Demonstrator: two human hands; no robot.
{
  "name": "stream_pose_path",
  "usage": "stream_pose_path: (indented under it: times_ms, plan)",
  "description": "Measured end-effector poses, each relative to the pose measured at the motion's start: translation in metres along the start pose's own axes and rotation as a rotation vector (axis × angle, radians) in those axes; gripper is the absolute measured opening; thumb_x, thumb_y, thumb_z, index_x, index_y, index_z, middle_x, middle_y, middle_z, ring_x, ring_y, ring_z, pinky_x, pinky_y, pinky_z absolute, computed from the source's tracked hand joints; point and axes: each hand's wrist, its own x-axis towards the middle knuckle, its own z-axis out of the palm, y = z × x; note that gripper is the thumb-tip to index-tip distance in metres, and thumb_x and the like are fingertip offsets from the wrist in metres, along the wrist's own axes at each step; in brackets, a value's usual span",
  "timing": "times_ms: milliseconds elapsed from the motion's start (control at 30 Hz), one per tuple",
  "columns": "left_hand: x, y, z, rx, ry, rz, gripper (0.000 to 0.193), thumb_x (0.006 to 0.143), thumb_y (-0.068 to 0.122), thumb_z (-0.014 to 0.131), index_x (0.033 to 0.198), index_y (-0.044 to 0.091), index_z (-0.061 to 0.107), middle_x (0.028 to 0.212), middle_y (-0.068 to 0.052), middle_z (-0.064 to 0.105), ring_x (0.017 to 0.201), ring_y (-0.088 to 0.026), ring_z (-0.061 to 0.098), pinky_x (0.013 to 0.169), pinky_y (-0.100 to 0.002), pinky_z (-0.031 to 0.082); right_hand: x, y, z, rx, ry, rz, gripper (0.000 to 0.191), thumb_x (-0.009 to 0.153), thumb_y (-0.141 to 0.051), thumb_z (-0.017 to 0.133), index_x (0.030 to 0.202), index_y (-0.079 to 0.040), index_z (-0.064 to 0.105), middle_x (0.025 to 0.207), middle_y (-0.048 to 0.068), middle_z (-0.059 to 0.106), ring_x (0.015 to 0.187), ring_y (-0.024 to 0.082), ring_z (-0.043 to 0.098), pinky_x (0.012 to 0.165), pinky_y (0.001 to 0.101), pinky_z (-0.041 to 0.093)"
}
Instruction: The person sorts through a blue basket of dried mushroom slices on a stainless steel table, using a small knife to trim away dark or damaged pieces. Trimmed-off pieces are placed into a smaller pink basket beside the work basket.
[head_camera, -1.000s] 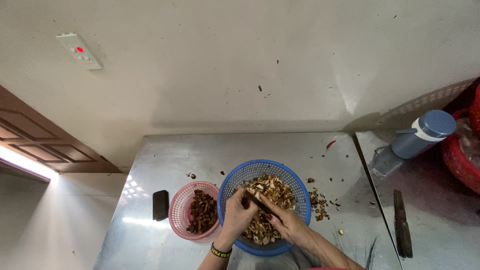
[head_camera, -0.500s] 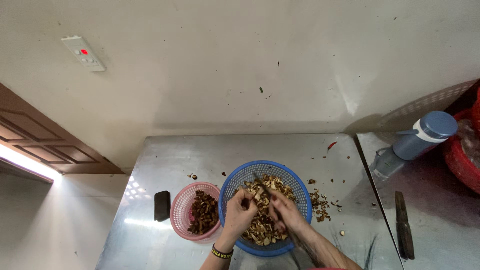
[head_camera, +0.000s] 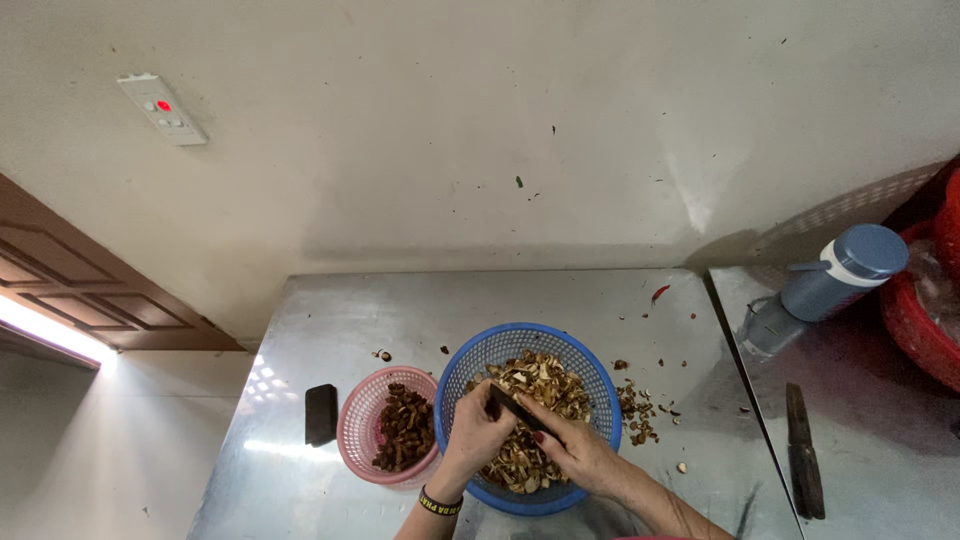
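A blue plastic basket (head_camera: 590, 378) full of pale brown dried pieces sits on a steel table (head_camera: 330, 330). Both my hands are over it. My left hand (head_camera: 474, 438) is closed around a small piece held above the basket; a dark wristband circles that wrist. My right hand (head_camera: 574, 452) grips a small dark knife (head_camera: 512, 403) whose blade points left against the piece in my left hand. A smaller pink basket (head_camera: 352, 432) with dark brown pieces stands just left of the blue one.
A black rectangular block (head_camera: 321, 413) lies left of the pink basket. Loose scraps (head_camera: 636, 408) are scattered right of the blue basket. On the adjoining table at right are a blue bottle (head_camera: 828, 285), a dark-handled knife (head_camera: 803, 450) and a red basket (head_camera: 920, 320).
My hands have shifted slightly within the blue basket, and the knife blade now points left toward my left hand instead of angling up-left.
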Motion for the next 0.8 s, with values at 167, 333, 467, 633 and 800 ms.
stream_pose_path:
  times_ms: [167, 333, 467, 633, 800]
  plan:
    - [-0.003, -0.01, 0.006, -0.032, 0.013, -0.008, 0.008, 0.087, 0.003, 0.065, 0.087, 0.0, 0.058, 0.069, 0.0, 0.058, 0.064, -0.005, 0.051, 0.056, -0.025, 0.043, 0.008, 0.023, 0.011, 0.021, 0.128, -0.293, 0.046, 0.112, -0.026, 0.043, 0.154, -0.008, 0.039, 0.131, 0.025, 0.063, 0.116, 0.033, 0.063, 0.094, 0.0493, 0.053]
    - [-0.001, -0.034, 0.016, -0.152, 0.036, 0.036, 0.009, 0.086, 0.0, 0.065, 0.085, 0.002, 0.057, 0.074, 0.004, 0.055, 0.067, -0.004, 0.05, 0.059, -0.024, 0.042, 0.017, 0.057, 0.007, 0.595, 0.101, 0.242, 0.051, 0.109, -0.031, 0.039, 0.156, -0.015, 0.045, 0.068, 0.006, 0.053, 0.045, 0.01, 0.044, 0.041, 0.0267, 0.04]
    - [-0.001, -0.039, 0.011, -0.209, 0.036, 0.025, 0.007, 0.087, 0.0, 0.064, 0.087, 0.003, 0.058, 0.077, 0.004, 0.055, 0.068, -0.004, 0.049, 0.06, -0.023, 0.042, 0.017, 0.054, -0.018, 0.541, 0.21, 0.193, 0.051, 0.106, -0.029, 0.039, 0.156, -0.02, 0.039, 0.068, 0.001, 0.056, 0.044, 0.009, 0.046, 0.04, 0.0246, 0.043]
    - [0.0, -0.018, 0.003, -0.116, 0.04, 0.011, 0.004, 0.087, 0.002, 0.064, 0.09, 0.001, 0.062, 0.077, 0.002, 0.06, 0.07, -0.004, 0.054, 0.062, -0.022, 0.046, -0.001, 0.013, -0.014, 0.134, 0.095, 0.326, 0.062, 0.104, -0.024, 0.042, 0.164, -0.031, 0.028, 0.071, 0.003, 0.053, 0.054, 0.009, 0.046, 0.05, 0.027, 0.048]
    - [0.0, -0.001, 0.006, -0.143, -0.015, -0.027, 0.015, 0.085, 0.003, 0.062, 0.1, 0.001, 0.065, 0.078, 0.004, 0.066, 0.071, -0.005, 0.058, 0.064, -0.022, 0.049, -0.003, -0.008, -0.002, 0.058, 0.022, 0.006, 0.06, 0.103, -0.017, 0.049, 0.161, -0.02, 0.034, 0.112, 0.006, 0.075, 0.083, 0.016, 0.068, 0.077, 0.0327, 0.056]
